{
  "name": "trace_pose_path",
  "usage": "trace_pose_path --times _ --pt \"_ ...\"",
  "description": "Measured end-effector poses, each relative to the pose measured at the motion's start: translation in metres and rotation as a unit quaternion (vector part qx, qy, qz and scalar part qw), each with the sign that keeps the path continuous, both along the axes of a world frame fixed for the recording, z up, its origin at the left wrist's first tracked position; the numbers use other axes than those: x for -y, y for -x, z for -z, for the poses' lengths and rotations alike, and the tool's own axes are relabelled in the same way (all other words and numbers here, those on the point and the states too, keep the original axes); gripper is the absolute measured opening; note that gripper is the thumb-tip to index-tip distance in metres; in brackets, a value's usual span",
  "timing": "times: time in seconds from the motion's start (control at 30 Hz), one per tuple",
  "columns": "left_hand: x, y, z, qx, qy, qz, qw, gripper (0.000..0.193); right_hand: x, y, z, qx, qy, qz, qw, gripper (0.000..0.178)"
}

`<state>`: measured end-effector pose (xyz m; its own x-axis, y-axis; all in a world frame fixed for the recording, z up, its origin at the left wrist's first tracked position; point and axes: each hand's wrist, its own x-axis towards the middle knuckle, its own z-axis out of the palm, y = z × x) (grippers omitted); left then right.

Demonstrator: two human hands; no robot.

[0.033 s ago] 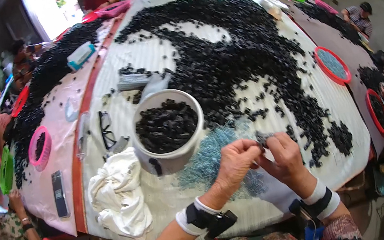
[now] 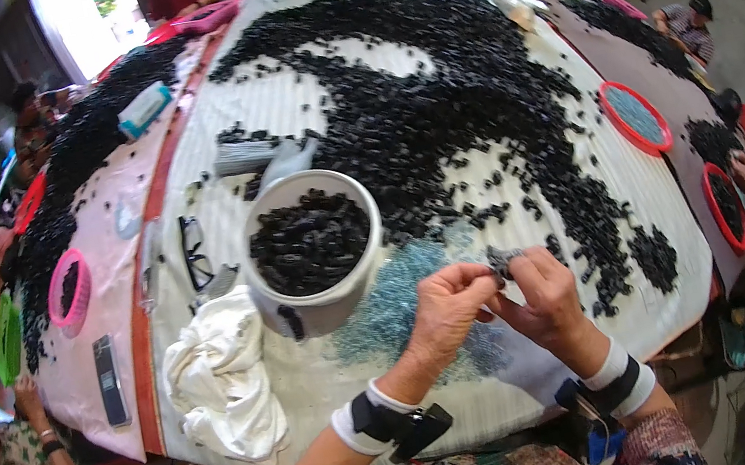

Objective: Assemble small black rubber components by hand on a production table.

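Note:
Over the near middle of the table, my left hand (image 2: 448,310) and my right hand (image 2: 544,299) meet, with fingers pinched together. From the fingers of my right hand pokes a small grey bundle (image 2: 503,257), its kind too small to make out. Thumb and forefinger of my left hand close at a tiny dark bit beside it, mostly hidden. Under and left of my hands spreads a pile of small pale-blue pieces (image 2: 394,303). A white bucket (image 2: 374,250) full of short black pieces (image 2: 310,243) stands to the left of that pile.
Loose black pieces (image 2: 470,108) cover much of the table beyond. At left lie a white cloth (image 2: 219,376), eyeglasses (image 2: 196,252), a grey bundle of strips (image 2: 244,157) and a phone (image 2: 109,380). A red basket (image 2: 664,134) sits at right; other people work around the edges.
The whole view has shifted slightly, so the table and bucket sit a little farther left in the picture. My hands stay pinched together in nearly the same pose.

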<state>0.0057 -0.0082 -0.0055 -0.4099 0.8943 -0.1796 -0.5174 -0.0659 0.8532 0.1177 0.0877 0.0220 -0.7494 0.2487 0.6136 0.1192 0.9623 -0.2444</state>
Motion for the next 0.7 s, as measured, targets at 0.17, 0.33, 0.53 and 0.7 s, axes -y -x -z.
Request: trace_pose_path --times 0.17,0.33,0.53,0.7 --pt "0.000 0.001 -0.004 0.025 0.001 0.032 0.999 0.019 -0.009 -0.007 0.001 -0.021 0.033 0.006 0.999 0.028" --pt "-0.001 0.001 0.000 0.023 -0.003 0.041 0.999 0.019 -0.010 -0.011 0.000 -0.016 0.037 -0.002 0.999 0.028" --pt "0.001 0.004 0.000 -0.001 0.000 0.060 0.998 0.021 -0.006 -0.010 0.006 -0.040 0.023 -0.019 0.999 0.027" --pt "0.002 0.004 0.001 0.022 -0.003 0.066 0.998 0.021 -0.008 -0.011 0.004 -0.029 0.023 -0.019 0.999 0.027"
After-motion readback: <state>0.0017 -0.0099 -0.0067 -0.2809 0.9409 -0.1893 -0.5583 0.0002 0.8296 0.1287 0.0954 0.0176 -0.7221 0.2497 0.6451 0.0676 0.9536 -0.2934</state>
